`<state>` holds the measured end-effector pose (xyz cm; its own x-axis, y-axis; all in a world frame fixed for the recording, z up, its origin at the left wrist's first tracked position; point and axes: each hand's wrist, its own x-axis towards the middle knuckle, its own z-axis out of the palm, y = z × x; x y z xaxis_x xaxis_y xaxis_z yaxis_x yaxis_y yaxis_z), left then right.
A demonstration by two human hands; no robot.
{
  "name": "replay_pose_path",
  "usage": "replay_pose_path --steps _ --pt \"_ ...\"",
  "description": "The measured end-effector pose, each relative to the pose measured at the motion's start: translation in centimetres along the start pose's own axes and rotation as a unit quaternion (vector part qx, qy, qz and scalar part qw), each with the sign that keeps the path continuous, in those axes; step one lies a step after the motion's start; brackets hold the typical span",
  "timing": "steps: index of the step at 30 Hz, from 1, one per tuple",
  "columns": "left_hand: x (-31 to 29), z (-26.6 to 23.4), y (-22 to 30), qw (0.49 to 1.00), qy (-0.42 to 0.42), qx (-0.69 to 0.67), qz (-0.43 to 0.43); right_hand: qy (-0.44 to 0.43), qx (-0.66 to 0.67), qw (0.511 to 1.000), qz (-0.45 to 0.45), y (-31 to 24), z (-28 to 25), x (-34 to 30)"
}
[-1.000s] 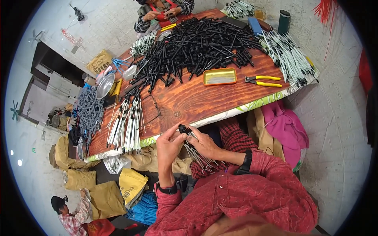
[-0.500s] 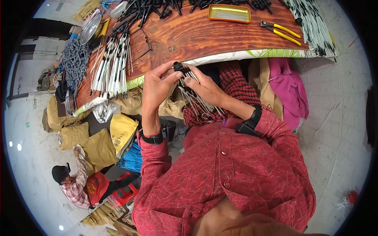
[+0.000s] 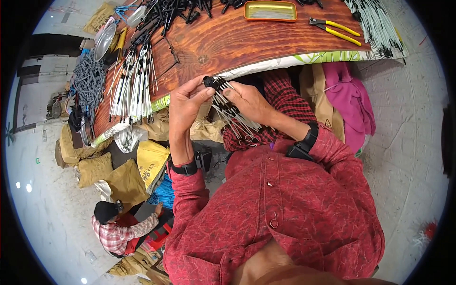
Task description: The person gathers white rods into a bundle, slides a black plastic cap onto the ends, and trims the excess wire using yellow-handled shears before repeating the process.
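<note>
A long reddish-brown wooden table (image 3: 228, 42) with a green-patterned edge spans the far side. Pale grey concrete floor (image 3: 408, 142) spreads right and left. Tan stuffed sacks (image 3: 97, 168) lie near the table's left end; bright light spots dot the left floor.

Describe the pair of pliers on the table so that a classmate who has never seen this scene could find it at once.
Start at the long reddish wooden table and go to its far right end. Right of the shallow yellow tray lie the pliers, the only tool there with yellow handles.
</note>
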<state>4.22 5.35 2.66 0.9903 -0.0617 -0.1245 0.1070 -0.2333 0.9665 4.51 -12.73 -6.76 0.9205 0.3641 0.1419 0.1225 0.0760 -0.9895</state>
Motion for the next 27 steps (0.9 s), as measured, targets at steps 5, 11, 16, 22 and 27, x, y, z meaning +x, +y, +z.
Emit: replay_pose_path --steps 5,11,16,22,27 --pt "0.0 -0.2 1.0 0.999 -0.013 -0.037 0.001 -0.043 0.023 0.999 -0.018 -0.5 -0.9 1.1" --pt "1.0 -0.4 1.3 0.998 -0.043 0.004 0.039 -0.032 -0.011 0.999 -0.026 -2.7 -1.3 1.0" --pt "0.5 0.2 0.5 0.998 -0.04 -0.039 0.035 0.025 -0.103 0.988 -0.108 -1.2 -0.8 0.7" --pt "0.3 0.3 -0.2 0.999 -0.016 -0.036 0.032 0.014 -0.164 0.976 -0.144 -1.4 -0.9 0.5" --pt "0.6 1.2 -0.1 0.998 0.01 -0.028 0.046 0.005 -0.203 0.968 -0.146 -1.1 -1.4 1.1"
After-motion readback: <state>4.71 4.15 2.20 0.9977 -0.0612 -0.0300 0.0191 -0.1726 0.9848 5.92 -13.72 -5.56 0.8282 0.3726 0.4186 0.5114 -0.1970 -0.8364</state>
